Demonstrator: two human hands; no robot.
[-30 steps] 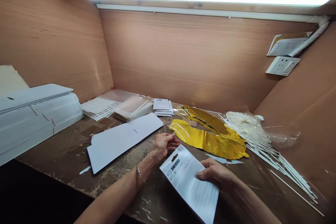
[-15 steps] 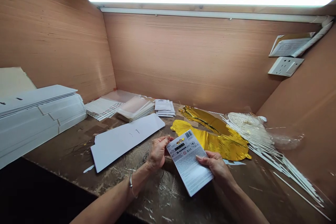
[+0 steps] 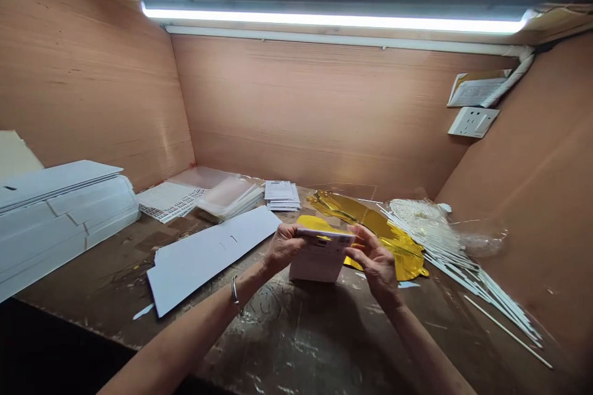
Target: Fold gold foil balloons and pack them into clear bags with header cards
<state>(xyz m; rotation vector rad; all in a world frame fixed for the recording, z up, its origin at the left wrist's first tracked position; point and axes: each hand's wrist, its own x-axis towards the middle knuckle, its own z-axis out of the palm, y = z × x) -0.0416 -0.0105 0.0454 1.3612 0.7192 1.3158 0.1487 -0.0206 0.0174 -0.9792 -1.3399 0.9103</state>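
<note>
Both hands hold a white printed card [image 3: 319, 257] upright above the middle of the worn brown bench [image 3: 296, 333], its top edge tipped toward me. My left hand [image 3: 283, 247] pinches the card's upper left corner. At the upper right edge, my right hand [image 3: 374, 260] grips it with curled fingers. Just behind the card lies a pile of flat gold foil balloons [image 3: 377, 231]. A bracelet sits on my left wrist.
A long white cardboard sheet [image 3: 210, 255] lies left of the hands, with stacked white boxes [image 3: 60, 213] at the far left. Clear bags [image 3: 229, 196] and a small card stack [image 3: 281, 194] sit at the back. White sticks [image 3: 467, 271] fan out at the right. A socket [image 3: 473, 121] is on the wall.
The card has been lifted and tilted from lying face-up to standing nearly edge-on. Both hands moved up to its top edge. The view shifted slightly.
</note>
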